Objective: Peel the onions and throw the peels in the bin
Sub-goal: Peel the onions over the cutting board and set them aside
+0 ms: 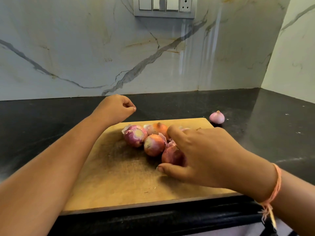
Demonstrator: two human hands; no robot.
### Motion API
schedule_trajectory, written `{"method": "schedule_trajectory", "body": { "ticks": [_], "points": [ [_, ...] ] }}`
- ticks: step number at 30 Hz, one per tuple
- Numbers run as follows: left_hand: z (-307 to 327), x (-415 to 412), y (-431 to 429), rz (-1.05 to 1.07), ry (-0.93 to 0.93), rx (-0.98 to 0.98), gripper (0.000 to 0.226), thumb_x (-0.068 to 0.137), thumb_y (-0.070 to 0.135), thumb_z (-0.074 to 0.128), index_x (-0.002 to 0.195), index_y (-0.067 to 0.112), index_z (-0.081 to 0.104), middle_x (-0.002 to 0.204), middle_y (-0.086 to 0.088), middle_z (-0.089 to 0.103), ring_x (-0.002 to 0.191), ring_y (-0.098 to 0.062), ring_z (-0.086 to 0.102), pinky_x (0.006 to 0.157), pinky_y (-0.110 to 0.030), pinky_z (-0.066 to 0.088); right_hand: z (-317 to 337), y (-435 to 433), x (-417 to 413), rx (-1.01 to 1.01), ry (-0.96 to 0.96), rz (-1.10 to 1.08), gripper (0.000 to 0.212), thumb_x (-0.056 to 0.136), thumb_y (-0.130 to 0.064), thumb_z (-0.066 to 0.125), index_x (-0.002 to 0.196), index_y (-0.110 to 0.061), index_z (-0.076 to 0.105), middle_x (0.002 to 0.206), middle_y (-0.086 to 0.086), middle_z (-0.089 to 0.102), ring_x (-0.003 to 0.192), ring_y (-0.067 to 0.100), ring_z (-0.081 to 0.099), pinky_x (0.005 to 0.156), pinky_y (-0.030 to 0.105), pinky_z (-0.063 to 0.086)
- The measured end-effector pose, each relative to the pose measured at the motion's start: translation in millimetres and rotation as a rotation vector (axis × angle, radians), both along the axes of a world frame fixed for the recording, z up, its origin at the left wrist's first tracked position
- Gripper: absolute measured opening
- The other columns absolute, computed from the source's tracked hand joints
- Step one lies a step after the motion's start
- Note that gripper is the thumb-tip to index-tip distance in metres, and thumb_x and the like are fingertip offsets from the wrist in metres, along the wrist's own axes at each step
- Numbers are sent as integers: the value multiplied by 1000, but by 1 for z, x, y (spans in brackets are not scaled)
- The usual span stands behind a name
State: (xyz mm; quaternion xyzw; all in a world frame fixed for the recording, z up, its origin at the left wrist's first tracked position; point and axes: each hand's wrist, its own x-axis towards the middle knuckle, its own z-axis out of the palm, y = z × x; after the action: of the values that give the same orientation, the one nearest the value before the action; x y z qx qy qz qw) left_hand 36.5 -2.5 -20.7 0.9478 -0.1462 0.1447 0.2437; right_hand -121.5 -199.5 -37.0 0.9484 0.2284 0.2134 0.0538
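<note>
A dark surface [51,116] carries a wooden board [119,181]. The right hand [204,155] curls its thumb and fingers round the nearest onion [171,156] in a cluster of onions [146,140] on the board. The left hand [115,108] hangs above the surface with fingers curled in, nothing visibly held. A pale onion [216,117] lies on the surface just past the board's far right corner.

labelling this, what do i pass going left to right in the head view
left hand, purplish onion, orange onion, pale onion on counter, wrist string; right hand, gripping a dark red onion, overlaps
</note>
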Motion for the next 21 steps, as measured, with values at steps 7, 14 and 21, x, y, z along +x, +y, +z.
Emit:
{"method": "schedule_trajectory", "body": {
  "ticks": [7,14,21],
  "points": [
    [1,3,3,8,-186,-77,21,94,29,57,101,16,71,87,1,65,78,-14,55,62,-24,38,9,2,4,269,144,83,45,79,-70,36,97,-29,40,80,-13,53,74,10,49,73,36,45],
    [10,-7,-3,-65,-326,-170,19,93,28,58,97,15,70,83,4,65,70,-6,55,59,-13,38,41,-10,23,984,619,257,43,70,-40,65,110,-30,54,91,-11,65,80,5,64,66,18,51],
    [26,-44,-20,-433,-92,-505,41,78,53,57,94,18,68,87,-1,71,66,-12,70,56,-25,56,37,-11,65,1187,670,203,46,77,-18,73,118,-21,52,112,7,58,95,21,55,76,31,42]
  ]
}}
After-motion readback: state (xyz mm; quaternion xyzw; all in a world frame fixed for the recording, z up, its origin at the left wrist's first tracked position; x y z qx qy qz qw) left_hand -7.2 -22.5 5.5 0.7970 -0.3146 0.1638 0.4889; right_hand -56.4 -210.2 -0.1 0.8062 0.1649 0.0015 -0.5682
